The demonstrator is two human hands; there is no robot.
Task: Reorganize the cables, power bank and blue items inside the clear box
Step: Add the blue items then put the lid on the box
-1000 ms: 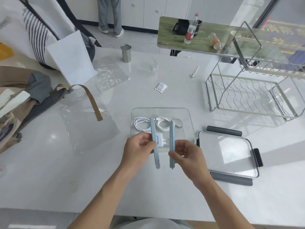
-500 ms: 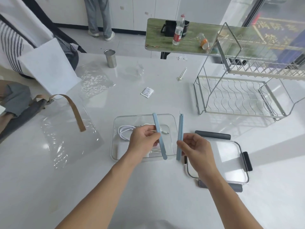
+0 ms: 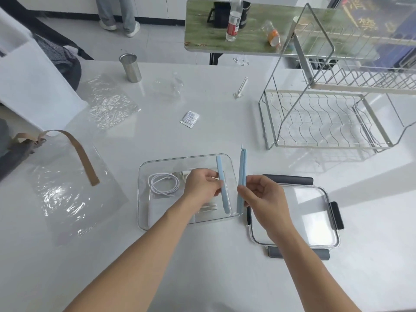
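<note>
The worktop (image 3: 202, 255) carries the clear box (image 3: 144, 224), open, directly under the left grip; its lid (image 3: 315, 221) lies beneath and right of the right grip. Inside the box, a coiled cable (image 3: 163, 183) sits just left of the left grip, and a white block, likely the power bank (image 3: 157, 210), lies below it. Each hand pinches one blue stick at mid-length: left hand (image 3: 202, 185) on the left stick (image 3: 223, 185), right hand (image 3: 262, 194) on the right stick (image 3: 241, 179). Both sticks run near-parallel, pointing away; the left one hangs over the box, nearer to go down.
</note>
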